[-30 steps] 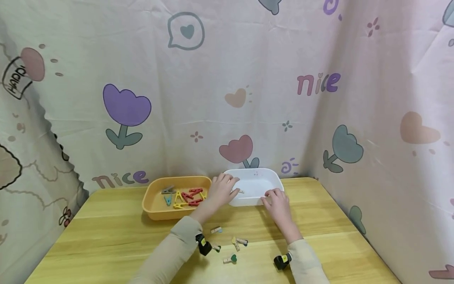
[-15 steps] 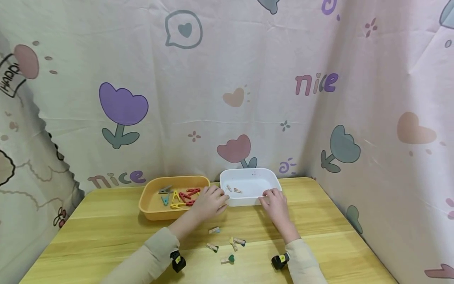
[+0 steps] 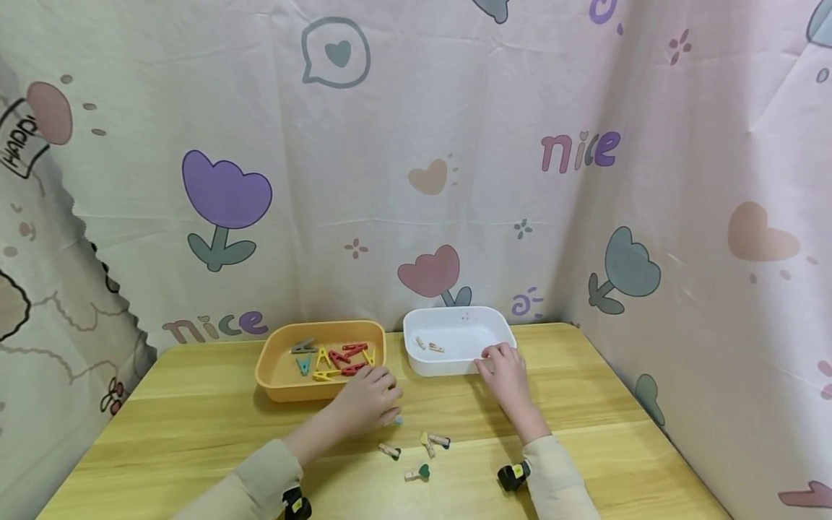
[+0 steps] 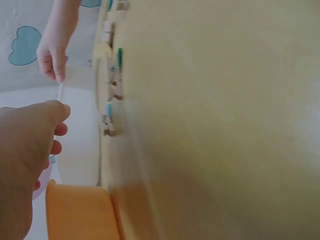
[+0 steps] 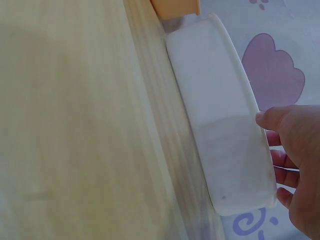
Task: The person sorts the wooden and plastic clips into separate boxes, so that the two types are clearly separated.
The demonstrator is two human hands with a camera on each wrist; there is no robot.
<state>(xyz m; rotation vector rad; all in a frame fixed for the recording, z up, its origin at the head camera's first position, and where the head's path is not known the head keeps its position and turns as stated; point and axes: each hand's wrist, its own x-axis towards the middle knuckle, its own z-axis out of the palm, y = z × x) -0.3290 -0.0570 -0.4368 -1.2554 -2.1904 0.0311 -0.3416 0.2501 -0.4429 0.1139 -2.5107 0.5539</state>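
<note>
My left hand (image 3: pixel 365 401) is over the table just in front of the orange tray, its fingers loosely bent with nothing seen between them. It partly covers a small wooden clothespin with a light-blue tip (image 3: pixel 399 420). More small wooden clothespins lie nearby: one with a dark tip (image 3: pixel 390 452), one with a yellow heart (image 3: pixel 427 445) beside another dark-tipped one (image 3: pixel 440 441), and one with a green heart (image 3: pixel 417 474). My right hand (image 3: pixel 505 375) grips the front rim of the white tray (image 5: pixel 215 115), thumb outside and fingers over the edge. Two wooden clothespins (image 3: pixel 436 347) lie inside.
The orange tray (image 3: pixel 279 393) stands left of the white one and holds several plastic clothespins in red, yellow, teal and grey (image 3: pixel 303 347). A patterned curtain (image 3: pixel 364 159) hangs right behind both trays and along the table's sides.
My left hand has drawn back from above the white tray, leftward and toward me, down to the light-blue-tipped clothespin. The right hand has stayed on the white tray's rim.
</note>
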